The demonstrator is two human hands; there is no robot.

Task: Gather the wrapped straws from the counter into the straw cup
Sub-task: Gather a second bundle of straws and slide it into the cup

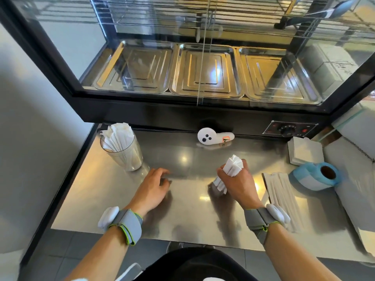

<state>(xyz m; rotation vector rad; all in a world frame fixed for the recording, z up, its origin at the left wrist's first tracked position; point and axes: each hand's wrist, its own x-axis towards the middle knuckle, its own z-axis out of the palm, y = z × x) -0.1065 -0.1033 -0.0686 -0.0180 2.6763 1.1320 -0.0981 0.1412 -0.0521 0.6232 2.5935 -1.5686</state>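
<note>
Right hand (237, 184) grips a straw bundle (228, 173) upright; left hand (155, 186) rests loosely open, empty. Square the ends on the counter (186, 216), then lift to the cup (123, 153).

Both forearms are bare, with no sleeves reaching them. Each wrist carries a grey fabric strap edged in bright lime green — the left strap (126, 224) shows a doubled band with a loose green-trimmed tab hanging at its underside, the right strap (257, 221) wraps the same way. A smooth white oval pod sits on the outer side of each: the left pod (108, 218) and the right pod (278, 214). The left hand (154, 188) and right hand (238, 184) are ungloved — no rings show. Dark clothing (194, 264) covers the body below
</note>
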